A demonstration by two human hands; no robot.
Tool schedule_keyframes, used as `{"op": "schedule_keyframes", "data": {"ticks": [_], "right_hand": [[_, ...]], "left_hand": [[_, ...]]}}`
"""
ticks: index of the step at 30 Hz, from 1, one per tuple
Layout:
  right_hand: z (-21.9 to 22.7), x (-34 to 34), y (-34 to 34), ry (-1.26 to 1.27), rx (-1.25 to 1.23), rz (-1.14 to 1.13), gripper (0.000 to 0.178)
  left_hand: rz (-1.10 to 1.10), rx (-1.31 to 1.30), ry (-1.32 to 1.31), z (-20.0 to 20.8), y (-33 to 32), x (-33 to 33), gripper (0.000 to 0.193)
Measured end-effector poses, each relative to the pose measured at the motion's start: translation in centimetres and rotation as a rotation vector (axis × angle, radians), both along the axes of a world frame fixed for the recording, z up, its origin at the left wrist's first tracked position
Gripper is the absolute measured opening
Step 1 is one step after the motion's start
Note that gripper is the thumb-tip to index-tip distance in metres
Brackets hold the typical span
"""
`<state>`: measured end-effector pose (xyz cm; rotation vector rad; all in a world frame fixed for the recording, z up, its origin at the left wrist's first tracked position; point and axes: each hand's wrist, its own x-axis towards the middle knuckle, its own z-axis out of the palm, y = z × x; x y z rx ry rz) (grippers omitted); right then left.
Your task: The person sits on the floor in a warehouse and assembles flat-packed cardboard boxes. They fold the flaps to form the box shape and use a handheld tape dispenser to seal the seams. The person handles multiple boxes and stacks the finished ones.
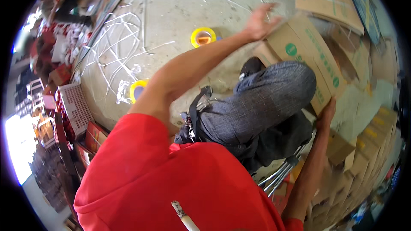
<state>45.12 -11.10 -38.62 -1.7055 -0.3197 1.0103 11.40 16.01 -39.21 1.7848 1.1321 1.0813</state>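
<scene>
A brown cardboard box (314, 44) with green print stands tilted beyond my bent knees, on the right. My left hand (260, 23) is stretched out at the box's far left corner. Its fingers are spread and a little blurred, and nothing shows in them. With my right hand (326, 113) I hold the box by its near lower corner; part of the fingers is hidden behind the cardboard. On the floor to the left of the box lies a yellow tape roll (203, 37). A second tape roll (138, 90) sits partly behind my left arm, beside crumpled clear film.
White plastic straps (128, 38) lie tangled across the floor. Flattened cartons (329, 6) lean at the far right, and folded cardboard (364, 158) is stacked at the near right. A white plastic crate (76, 109) stands left. Metal stool legs (280, 173) show beneath me. A lit cigarette (185, 217) is at the bottom.
</scene>
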Motion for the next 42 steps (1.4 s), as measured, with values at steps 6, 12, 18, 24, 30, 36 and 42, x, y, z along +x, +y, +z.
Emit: {"op": "schedule_keyframes", "data": {"ticks": [6, 12, 18, 24, 30, 36, 42], "right_hand": [[1.6, -0.7, -1.2, -0.061, -0.048, -0.018, 0.066], [2.5, -2.1, -1.0, -0.048, -0.101, -0.078, 0.066], [1.9, -1.5, -1.1, -0.050, -0.101, -0.059, 0.067], [2.5, -2.1, -0.7, -0.045, -0.100, -0.093, 0.066], [1.7, -4.1, 0.8, -0.080, -0.052, -0.084, 0.070], [1.3, -4.1, 1.7, -0.148, -0.104, -0.074, 0.072], [1.7, -4.9, 1.9, -0.259, -0.063, -0.109, 0.062]], "left_hand": [[0.212, -0.004, 0.438, -9.1, -8.4, -20.4, 0.047], [0.147, 0.036, 0.817, -11.4, -10.6, -21.4, 0.062], [0.013, -0.126, 0.973, -18.0, -6.6, -21.4, 0.065], [0.049, -0.152, 0.642, -16.4, -6.8, -22.2, 0.047], [-0.025, -0.380, 0.131, -3.5, -6.0, -20.5, 0.052], [-0.144, -0.319, -0.092, 9.9, -7.3, -14.9, 0.067], [-0.395, -0.434, -0.252, 14.9, -6.0, -9.0, 0.070]]}}
